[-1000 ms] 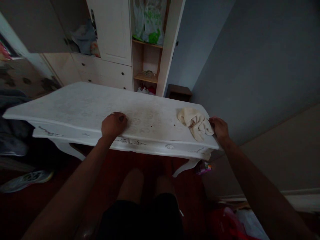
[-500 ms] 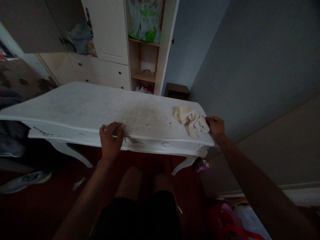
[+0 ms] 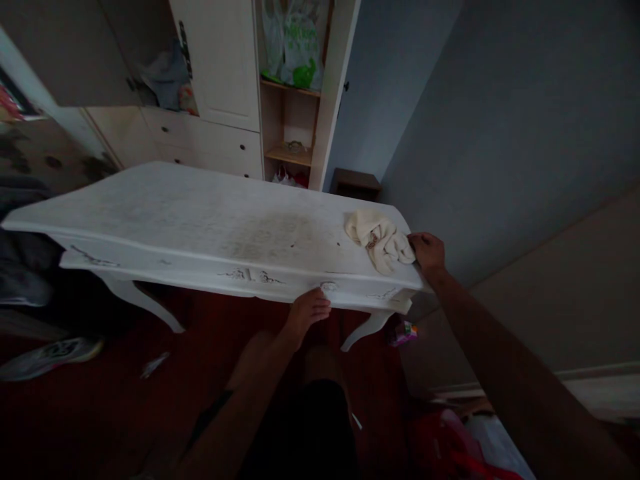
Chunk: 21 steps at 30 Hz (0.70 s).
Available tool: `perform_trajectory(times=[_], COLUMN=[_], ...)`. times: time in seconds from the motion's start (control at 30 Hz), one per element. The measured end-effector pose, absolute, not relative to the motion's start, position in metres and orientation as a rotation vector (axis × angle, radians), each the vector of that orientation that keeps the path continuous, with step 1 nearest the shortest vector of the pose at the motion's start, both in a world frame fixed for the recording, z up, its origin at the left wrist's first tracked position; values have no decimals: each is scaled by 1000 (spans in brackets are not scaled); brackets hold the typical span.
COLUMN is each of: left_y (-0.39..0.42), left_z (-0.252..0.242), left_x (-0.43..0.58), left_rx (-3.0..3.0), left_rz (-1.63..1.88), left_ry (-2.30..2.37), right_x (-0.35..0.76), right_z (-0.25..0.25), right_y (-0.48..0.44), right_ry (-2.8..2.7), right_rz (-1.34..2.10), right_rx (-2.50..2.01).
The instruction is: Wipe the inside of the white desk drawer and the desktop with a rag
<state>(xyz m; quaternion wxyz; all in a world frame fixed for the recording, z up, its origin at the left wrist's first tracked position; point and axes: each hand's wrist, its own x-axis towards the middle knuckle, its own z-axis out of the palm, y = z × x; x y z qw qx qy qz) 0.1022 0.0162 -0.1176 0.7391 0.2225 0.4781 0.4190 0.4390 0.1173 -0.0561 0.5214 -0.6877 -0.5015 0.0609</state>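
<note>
A white table [image 3: 185, 200] with a drawer front, carved trim and curved legs stands before me; its top has grey-brown smudges. At the round drawer knob [image 3: 329, 287], my left hand [image 3: 309, 313] has its thumb and curled fingers closed; the fingertips' exact hold is partly hidden. My right hand [image 3: 429, 252] is closed at the table's right edge, its fingertips beside a crumpled cream cloth [image 3: 383, 243] with a small brown print. The cloth lies on the right end of the top.
A white wardrobe [image 3: 217, 73] with open shelves stands behind, a plastic bag [image 3: 303, 47] in it. A grey wall [image 3: 525, 147] closes the right side. On the dark red floor are a shoe [image 3: 50, 357] at left, a small pink pack [image 3: 401, 333] and a red bag [image 3: 440, 447].
My left hand has left the table's front edge and moved right and down to the drawer knob. The right hand and cloth stay in place; the view shifts slightly.
</note>
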Motion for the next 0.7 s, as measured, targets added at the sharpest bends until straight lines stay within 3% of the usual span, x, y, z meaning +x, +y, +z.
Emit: perform_trajectory(times=[0.27, 0.7], left_y=[36, 14], left_z=[-109, -111], left_x=[122, 116], left_rx=[136, 314], left_rz=[738, 701], left_ry=[846, 1002], right_x=[440, 438], right_z=[-58, -56], right_y=[119, 122], right_ry=[-1165, -1053], right_rz=[145, 204], right_rx=[-1648, -1600])
